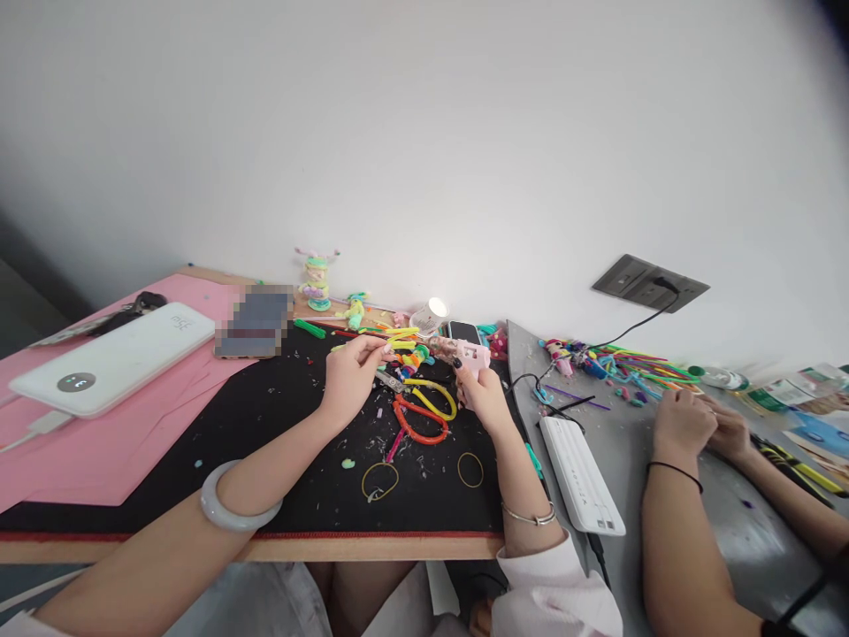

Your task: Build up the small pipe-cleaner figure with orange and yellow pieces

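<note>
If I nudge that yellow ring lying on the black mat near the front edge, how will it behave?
The thin yellow ring lies flat and slightly uneven on the black mat, so it is probably floppy and very light. It should slide or deform rather than roll. Scraps scattered around it may drag along.

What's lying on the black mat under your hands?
On the black mat: orange-handled scissors, yellow loops, scraps. Anything directly beneath the left hand and right hand is hidden.

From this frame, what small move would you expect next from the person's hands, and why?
Probably bringing the glue gun's tip onto the craft piece. The right hand grips the pink glue gun, its nozzle aimed left at the colourful fuzzy piece pinched in the left hand, with a small gap between them.
</note>
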A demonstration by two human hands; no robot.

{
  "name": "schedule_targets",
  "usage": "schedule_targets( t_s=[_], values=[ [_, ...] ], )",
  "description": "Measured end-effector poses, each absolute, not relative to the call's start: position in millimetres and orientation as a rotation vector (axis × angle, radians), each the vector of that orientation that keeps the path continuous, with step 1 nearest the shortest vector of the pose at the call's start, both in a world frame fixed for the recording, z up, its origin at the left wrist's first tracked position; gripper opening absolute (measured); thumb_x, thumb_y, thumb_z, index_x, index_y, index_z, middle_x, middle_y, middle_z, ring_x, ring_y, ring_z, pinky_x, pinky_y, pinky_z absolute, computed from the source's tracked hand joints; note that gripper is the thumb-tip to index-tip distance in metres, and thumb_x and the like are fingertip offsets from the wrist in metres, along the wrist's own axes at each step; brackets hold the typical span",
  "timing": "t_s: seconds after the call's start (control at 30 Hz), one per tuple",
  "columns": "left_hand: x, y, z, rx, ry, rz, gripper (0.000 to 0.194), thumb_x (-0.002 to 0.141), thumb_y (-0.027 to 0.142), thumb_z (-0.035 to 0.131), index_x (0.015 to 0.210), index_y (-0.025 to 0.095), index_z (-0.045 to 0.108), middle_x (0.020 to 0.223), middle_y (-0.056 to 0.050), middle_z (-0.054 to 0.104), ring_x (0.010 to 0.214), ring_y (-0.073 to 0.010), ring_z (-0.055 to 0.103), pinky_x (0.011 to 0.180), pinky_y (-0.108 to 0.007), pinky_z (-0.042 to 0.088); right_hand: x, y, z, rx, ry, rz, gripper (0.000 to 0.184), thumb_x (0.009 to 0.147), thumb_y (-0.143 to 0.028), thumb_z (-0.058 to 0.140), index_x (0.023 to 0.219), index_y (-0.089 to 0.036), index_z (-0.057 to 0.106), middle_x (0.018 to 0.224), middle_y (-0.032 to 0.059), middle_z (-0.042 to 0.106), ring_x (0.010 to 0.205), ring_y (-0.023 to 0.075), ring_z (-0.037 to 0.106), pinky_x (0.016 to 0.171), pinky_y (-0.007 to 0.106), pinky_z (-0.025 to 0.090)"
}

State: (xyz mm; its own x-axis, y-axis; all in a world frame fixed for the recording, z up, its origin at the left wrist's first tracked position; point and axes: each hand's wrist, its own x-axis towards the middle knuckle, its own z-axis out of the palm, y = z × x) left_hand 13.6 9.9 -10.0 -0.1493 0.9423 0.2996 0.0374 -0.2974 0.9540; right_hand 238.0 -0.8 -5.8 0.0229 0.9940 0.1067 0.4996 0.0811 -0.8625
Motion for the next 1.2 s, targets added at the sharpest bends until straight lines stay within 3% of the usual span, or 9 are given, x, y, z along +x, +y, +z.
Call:
schedule_targets(
  t_s=[0.13, 0.33, 0.6, 0.87, 1.03, 1.1, 1.2],
  values=[
    [13.6, 9.5, -9.7, 1.349, 1.166, 1.535, 0.021, 0.077, 0.034, 0.062, 0.082, 0.014, 0.064, 0.075, -0.006, 0.070, 0.075, -0.0209, 0.069, 0.073, -0.031, 0.055, 241.8, -0.4, 3.9, -1.735, -1.545, 0.500, 0.045, 0.080, -0.054, 0.045, 0.060, -0.016, 0.056, 0.047, 0.0027, 0.052, 0.048, 0.0157, 0.050, 0.047, 0.025, 0.036],
    [16.1, 6.2, -6.7, 1.303, 1.073, 1.478, 0.023, 0.075, 0.036, 0.064, 0.081, 0.014, 0.062, 0.075, -0.006, 0.070, 0.075, -0.0212, 0.069, 0.074, -0.033, 0.055, 255.5, 0.5, 15.1, -2.058, -1.234, 0.064, 0.039, 0.079, -0.047, 0.046, 0.095, -0.016, 0.062, 0.082, 0.0115, 0.066, 0.079, 0.0278, 0.061, 0.066, 0.033, 0.042],
    [20.7, 4.3, -8.0, 1.259, 0.903, 1.208, 0.027, 0.071, 0.038, 0.069, 0.080, 0.013, 0.061, 0.072, -0.005, 0.070, 0.071, -0.0201, 0.069, 0.070, -0.034, 0.056, 283.4, 5.2, 4.1, -2.323, -1.131, -0.203, 0.047, 0.076, -0.018, 0.048, 0.122, -0.006, 0.045, 0.112, 0.0255, 0.055, 0.105, 0.0351, 0.053, 0.083, 0.040, 0.039],
    [21.1, 4.3, -11.0, 1.295, 0.837, 1.033, 0.028, 0.070, 0.037, 0.070, 0.081, 0.012, 0.063, 0.072, -0.005, 0.070, 0.070, -0.0195, 0.069, 0.068, -0.033, 0.055, 290.7, 10.9, -7.1, -2.338, -1.234, -0.186, 0.040, 0.075, -0.017, 0.048, 0.114, -0.007, 0.050, 0.110, 0.0244, 0.055, 0.102, 0.0341, 0.054, 0.084, 0.043, 0.037],
    [22.4, 3.7, -12.7, 1.324, 0.814, 0.926, 0.026, 0.072, 0.037, 0.069, 0.080, 0.013, 0.062, 0.070, -0.005, 0.069, 0.069, -0.0190, 0.069, 0.068, -0.031, 0.055, 279.1, 5.3, 7.7, -1.902, -1.385, -0.245, 0.025, 0.077, -0.023, 0.045, 0.095, -0.012, 0.058, 0.098, 0.0158, 0.062, 0.095, 0.0275, 0.055, 0.086, 0.040, 0.037],
    [23.3, 3.3, -14.5, 1.351, 0.792, 0.889, 0.024, 0.073, 0.036, 0.068, 0.079, 0.014, 0.061, 0.069, -0.004, 0.069, 0.069, -0.0188, 0.069, 0.066, -0.030, 0.055, 267.7, -0.4, 15.3, -1.700, -1.447, -0.002, 0.021, 0.081, -0.029, 0.045, 0.090, -0.014, 0.057, 0.083, 0.0088, 0.062, 0.076, 0.0204, 0.056, 0.071, 0.032, 0.041],
    [24.2, 2.0, -14.7, 1.382, 0.780, 0.840, 0.023, 0.074, 0.036, 0.066, 0.078, 0.015, 0.060, 0.066, -0.002, 0.068, 0.066, -0.0175, 0.068, 0.063, -0.027, 0.054, 246.9, -9.4, 21.9, -1.476, -1.792, 0.566, 0.021, 0.083, -0.034, 0.046, 0.072, -0.017, 0.052, 0.061, -0.0021, 0.048, 0.056, 0.0124, 0.044, 0.054, 0.024, 0.033]
  ],
)
